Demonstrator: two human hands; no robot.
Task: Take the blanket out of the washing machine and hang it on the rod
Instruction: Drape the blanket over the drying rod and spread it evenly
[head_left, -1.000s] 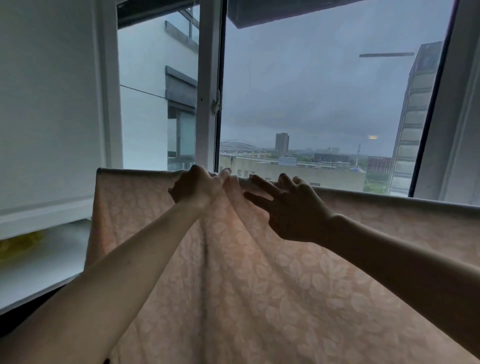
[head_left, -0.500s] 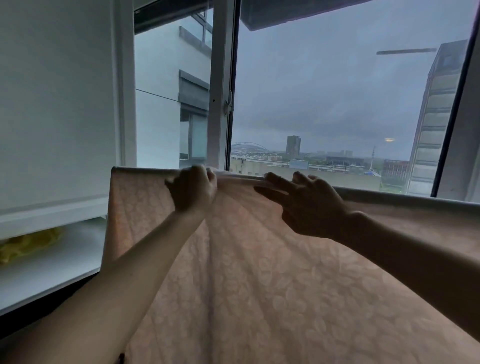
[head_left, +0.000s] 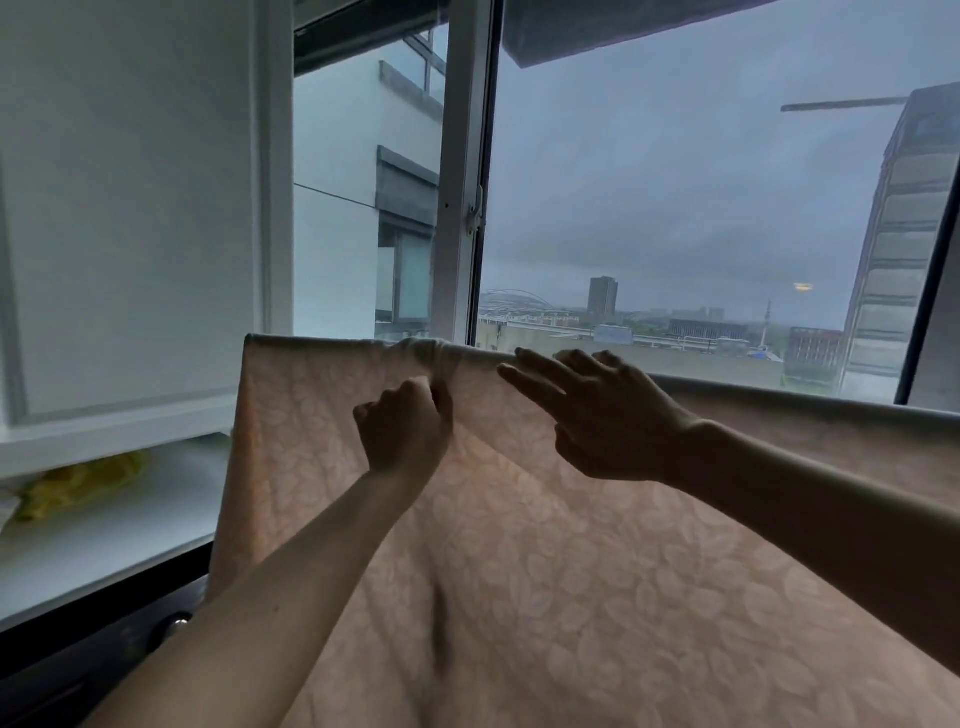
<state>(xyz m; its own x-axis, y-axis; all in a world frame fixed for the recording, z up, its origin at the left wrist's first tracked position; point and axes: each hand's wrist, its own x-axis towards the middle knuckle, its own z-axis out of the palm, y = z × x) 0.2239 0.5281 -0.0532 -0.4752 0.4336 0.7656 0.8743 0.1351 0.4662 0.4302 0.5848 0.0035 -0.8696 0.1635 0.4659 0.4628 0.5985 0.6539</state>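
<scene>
left hand: dropped from blanket's top edge, now pinching cloth just below | right hand: fingers slid up onto the top fold | bunched pleat flatter

Blanket draped over rod by window; left hand pinches a fold near top; right hand w/ fingers extended along top edge.
</scene>
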